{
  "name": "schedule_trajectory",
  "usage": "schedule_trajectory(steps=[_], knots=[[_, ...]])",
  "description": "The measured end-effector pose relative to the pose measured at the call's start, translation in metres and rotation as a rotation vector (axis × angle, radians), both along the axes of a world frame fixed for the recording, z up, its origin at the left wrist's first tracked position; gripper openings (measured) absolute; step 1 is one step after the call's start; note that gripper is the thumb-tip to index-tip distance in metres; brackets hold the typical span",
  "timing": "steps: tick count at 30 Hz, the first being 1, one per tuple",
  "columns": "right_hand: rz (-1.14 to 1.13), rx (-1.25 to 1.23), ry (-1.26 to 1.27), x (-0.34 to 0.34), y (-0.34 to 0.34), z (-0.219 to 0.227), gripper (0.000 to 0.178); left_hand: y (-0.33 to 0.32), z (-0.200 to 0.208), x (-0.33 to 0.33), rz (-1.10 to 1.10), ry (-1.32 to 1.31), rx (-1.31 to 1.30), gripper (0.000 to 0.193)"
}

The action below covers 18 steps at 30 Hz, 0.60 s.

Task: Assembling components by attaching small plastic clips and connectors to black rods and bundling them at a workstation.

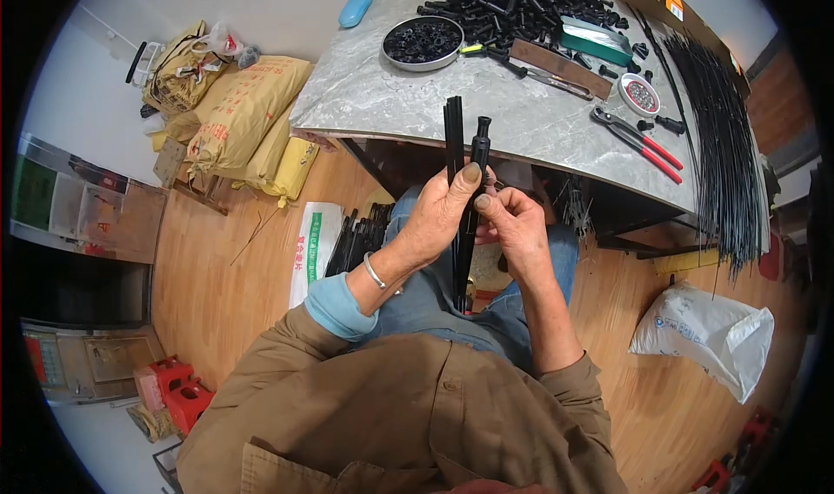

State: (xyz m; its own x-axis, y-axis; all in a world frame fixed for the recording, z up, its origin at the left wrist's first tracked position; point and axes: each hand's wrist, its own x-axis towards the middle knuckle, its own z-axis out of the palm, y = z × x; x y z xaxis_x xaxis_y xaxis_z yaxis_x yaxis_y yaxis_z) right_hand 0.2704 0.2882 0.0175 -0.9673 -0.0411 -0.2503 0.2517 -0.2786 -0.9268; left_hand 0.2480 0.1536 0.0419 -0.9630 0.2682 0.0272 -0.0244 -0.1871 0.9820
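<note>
My left hand [433, 214] is closed round a bundle of thin black rods [453, 133] and a black tubular fitting [480, 146] with a flared top. Both stand nearly upright above my lap, the rods to the left of the fitting. Below the fists the black lengths run down between my knees. My right hand [523, 233] pinches against the right side of the fitting, thumb and fingers together. Whatever small part lies between those fingertips is mostly hidden. The grey marble-patterned table [365, 90] is just beyond my hands.
On the table are a heap of black fittings [521, 7], a round dish of small black parts [423, 42], red-handled pincers [638, 145], a small white dish [639, 94] and long black rods [717, 146]. A white sack [704, 333] lies right; paper sacks [248, 120] are left.
</note>
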Motion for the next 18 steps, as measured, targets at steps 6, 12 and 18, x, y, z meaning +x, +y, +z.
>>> schedule_trajectory(steps=[6,12,18], knots=[[-0.147,0.087,0.122,0.003,0.009,0.004,0.020,0.007,0.002,0.004,0.029,-0.022,0.015,0.045],[-0.092,0.071,0.209,0.004,0.014,0.033,0.015,0.014,-0.001,0.005,0.037,-0.020,0.001,0.047],[-0.187,0.076,0.259,0.015,0.006,0.025,0.017,0.019,0.000,0.006,0.042,-0.018,-0.007,0.049]])
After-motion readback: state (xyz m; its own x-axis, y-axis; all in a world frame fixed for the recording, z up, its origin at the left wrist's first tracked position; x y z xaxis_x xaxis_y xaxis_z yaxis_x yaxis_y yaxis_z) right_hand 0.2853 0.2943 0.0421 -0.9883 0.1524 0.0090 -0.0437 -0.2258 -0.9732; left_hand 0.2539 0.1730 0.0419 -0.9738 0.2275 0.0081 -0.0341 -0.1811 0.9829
